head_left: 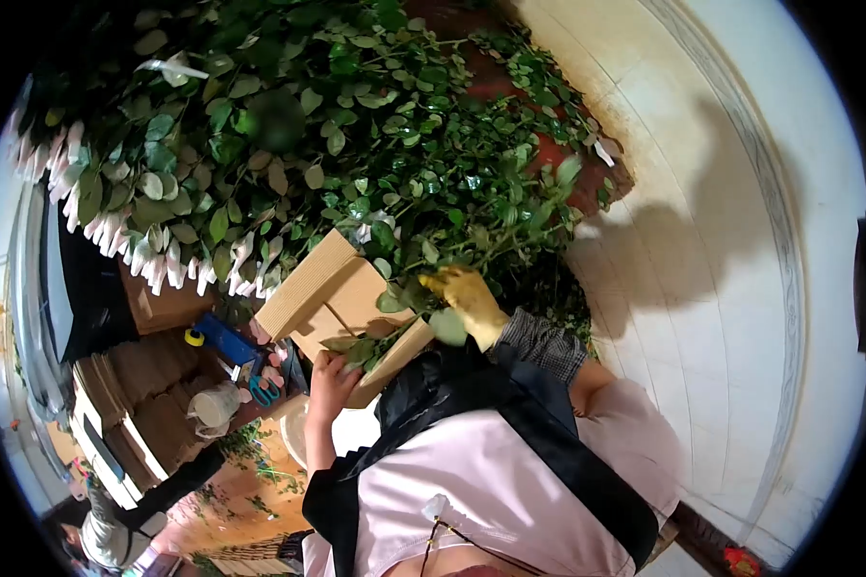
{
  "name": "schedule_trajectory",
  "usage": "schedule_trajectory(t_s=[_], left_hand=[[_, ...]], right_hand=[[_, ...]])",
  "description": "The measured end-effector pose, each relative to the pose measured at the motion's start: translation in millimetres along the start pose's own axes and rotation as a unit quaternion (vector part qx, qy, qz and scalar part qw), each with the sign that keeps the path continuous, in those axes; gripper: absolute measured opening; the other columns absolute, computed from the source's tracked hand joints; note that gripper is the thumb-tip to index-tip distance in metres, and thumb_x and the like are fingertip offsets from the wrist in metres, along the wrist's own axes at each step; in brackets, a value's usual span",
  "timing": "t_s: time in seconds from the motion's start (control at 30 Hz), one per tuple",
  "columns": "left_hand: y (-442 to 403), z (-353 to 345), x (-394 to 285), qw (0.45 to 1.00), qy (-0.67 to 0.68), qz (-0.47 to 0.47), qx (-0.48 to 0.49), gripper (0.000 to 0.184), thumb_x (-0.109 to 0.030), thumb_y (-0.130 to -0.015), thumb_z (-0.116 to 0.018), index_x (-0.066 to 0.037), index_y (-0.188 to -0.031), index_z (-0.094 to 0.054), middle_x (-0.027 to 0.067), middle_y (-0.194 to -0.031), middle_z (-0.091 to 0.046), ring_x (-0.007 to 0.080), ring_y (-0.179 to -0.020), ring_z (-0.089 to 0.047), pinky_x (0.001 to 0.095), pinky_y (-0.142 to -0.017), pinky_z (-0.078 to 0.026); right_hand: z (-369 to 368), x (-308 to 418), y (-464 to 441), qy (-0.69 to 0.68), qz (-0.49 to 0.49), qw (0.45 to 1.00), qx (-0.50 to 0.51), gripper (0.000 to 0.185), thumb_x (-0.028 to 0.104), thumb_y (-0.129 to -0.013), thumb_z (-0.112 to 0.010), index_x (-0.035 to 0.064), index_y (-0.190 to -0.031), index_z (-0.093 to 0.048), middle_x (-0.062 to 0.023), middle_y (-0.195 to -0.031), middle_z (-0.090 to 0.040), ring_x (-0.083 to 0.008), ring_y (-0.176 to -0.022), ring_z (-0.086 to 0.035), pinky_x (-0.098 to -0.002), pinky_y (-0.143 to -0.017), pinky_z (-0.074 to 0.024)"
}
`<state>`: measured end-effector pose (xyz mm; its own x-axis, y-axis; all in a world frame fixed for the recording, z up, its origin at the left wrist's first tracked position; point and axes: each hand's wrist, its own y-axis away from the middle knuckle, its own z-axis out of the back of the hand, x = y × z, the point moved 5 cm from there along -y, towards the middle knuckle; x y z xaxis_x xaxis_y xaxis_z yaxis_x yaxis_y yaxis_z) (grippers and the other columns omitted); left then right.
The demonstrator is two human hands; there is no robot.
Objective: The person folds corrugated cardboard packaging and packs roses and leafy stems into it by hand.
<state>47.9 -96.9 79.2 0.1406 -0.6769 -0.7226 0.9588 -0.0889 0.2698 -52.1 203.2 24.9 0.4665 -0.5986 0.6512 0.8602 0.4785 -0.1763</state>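
Note:
Leafy green stems lie across an open piece of corrugated cardboard (329,281) in front of the body. My left hand (334,381), bare, is at the cardboard's near edge, its fingers bent against the leaves and the board; what it grips, if anything, is hidden. My right hand (464,300) wears a yellow glove and is just right of the cardboard, over the leafy stems, its fingers bent together among leaves. Whether a stem lies between them is too small to tell. Behind both hands spreads a large heap of green foliage (356,125).
White-pink wrapped flower heads (154,260) line the heap's left edge. At left are stacked cardboard sheets (130,399), a blue tape dispenser (226,338), teal scissors (265,389) and a white cup (216,406). Another person (109,529) is at lower left. A tiled floor (683,288) runs along the right.

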Motion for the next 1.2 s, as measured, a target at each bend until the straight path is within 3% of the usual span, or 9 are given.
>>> schedule_trajectory(t_s=[0.07, 0.13, 0.2, 0.37, 0.47, 0.63, 0.8, 0.93, 1.2], left_hand=[[0, 4, -9, 0.999, 0.030, -0.012, -0.016, 0.030, -0.010, -0.080, -0.079, 0.005, -0.104, -0.068, 0.0156, -0.096, -0.057, 0.0315, -0.088, -0.058, 0.0374, -0.078, -0.048], [5, 7, -4, 0.999, 0.046, -0.001, -0.023, 0.029, -0.010, -0.082, -0.077, 0.004, -0.106, -0.069, 0.0156, -0.097, -0.057, 0.0317, -0.089, -0.058, 0.0375, -0.080, -0.048], [5, 11, -7, 0.993, 0.110, -0.010, -0.032, 0.027, -0.010, -0.084, -0.076, 0.002, -0.107, -0.069, 0.0152, -0.098, -0.058, 0.0320, -0.091, -0.059, 0.0373, -0.081, -0.049], [0, 14, -19, 0.999, 0.044, 0.010, -0.003, 0.026, -0.016, -0.083, -0.076, -0.002, -0.105, -0.072, 0.0160, -0.097, -0.060, 0.0344, -0.092, -0.061, 0.0396, -0.082, -0.050], [-4, 11, -12, 0.999, 0.028, 0.020, 0.002, 0.027, -0.018, -0.082, -0.077, -0.002, -0.103, -0.072, 0.0165, -0.096, -0.060, 0.0343, -0.093, -0.061, 0.0401, -0.081, -0.050], [-3, 9, -9, 0.998, 0.056, -0.011, -0.035, 0.025, -0.015, -0.079, -0.080, 0.000, -0.097, -0.072, 0.0150, -0.092, -0.059, 0.0326, -0.088, -0.060, 0.0389, -0.078, -0.049], [-3, 13, -15, 0.997, 0.063, 0.009, -0.040, 0.025, -0.015, -0.079, -0.081, 0.000, -0.097, -0.073, 0.0146, -0.091, -0.058, 0.0323, -0.086, -0.060, 0.0387, -0.077, -0.049], [-3, 10, -13, 0.998, 0.059, 0.016, -0.030, 0.025, -0.015, -0.079, -0.081, 0.000, -0.098, -0.074, 0.0146, -0.091, -0.059, 0.0319, -0.086, -0.061, 0.0386, -0.075, -0.049], [0, -11, 27, 0.989, 0.131, 0.029, -0.056, 0.027, -0.019, -0.083, -0.080, 0.001, -0.099, -0.072, 0.0148, -0.092, -0.066, 0.0234, -0.083, -0.065, 0.0356, -0.074, -0.051]], right_hand=[[1, -4, -4, -0.386, -0.243, 0.890, 0.005, 0.032, 0.001, -0.095, -0.052, 0.0083, -0.124, -0.064, -0.0117, -0.106, -0.069, -0.0246, -0.103, -0.063, -0.0346, -0.092, -0.0511], [25, 8, -29, -0.010, -0.112, 0.947, 0.302, 0.045, 0.017, -0.097, -0.060, 0.0095, -0.141, -0.054, -0.0118, -0.133, -0.063, -0.0246, -0.121, -0.060, -0.0345, -0.101, -0.0475], [70, 24, -65, -0.132, -0.105, 0.918, 0.358, 0.054, 0.018, -0.096, -0.062, 0.0114, -0.147, -0.046, -0.0123, -0.137, -0.061, -0.0256, -0.124, -0.059, -0.0348, -0.105, -0.0461], [75, 51, -206, -0.146, 0.070, 0.987, -0.002, 0.033, 0.011, -0.093, -0.061, 0.0055, -0.126, -0.063, -0.0151, -0.114, -0.070, -0.0305, -0.106, -0.067, -0.0391, -0.093, -0.0537], [-13, 7, -265, 0.202, 0.108, 0.973, 0.035, 0.024, 0.009, -0.085, -0.060, 0.0087, -0.107, -0.070, -0.0121, -0.095, -0.072, -0.0315, -0.093, -0.067, -0.0434, -0.081, -0.0536], [-66, -1, -267, 0.382, 0.098, 0.902, 0.175, 0.011, 0.011, -0.080, -0.066, 0.0117, -0.075, -0.075, -0.0077, -0.086, -0.075, -0.0245, -0.079, -0.073, -0.0398, -0.069, -0.0547], [-6, 44, -282, 0.384, 0.146, 0.908, 0.085, 0.015, 0.013, -0.088, -0.062, 0.0155, -0.093, -0.075, -0.0052, -0.096, -0.073, -0.0228, -0.093, -0.069, -0.0336, -0.085, -0.0523], [62, 36, -287, -0.134, 0.090, 0.972, -0.170, 0.011, 0.009, -0.090, -0.059, 0.0098, -0.089, -0.070, -0.0040, -0.084, -0.068, -0.0209, -0.078, -0.062, -0.0347, -0.072, -0.0517], [159, 122, -184, 0.079, 0.297, 0.941, -0.143, 0.033, 0.028, -0.105, -0.039, 0.0124, -0.116, -0.066, -0.0033, -0.096, -0.072, -0.0218, -0.089, -0.067, -0.0400, -0.104, -0.0443]])
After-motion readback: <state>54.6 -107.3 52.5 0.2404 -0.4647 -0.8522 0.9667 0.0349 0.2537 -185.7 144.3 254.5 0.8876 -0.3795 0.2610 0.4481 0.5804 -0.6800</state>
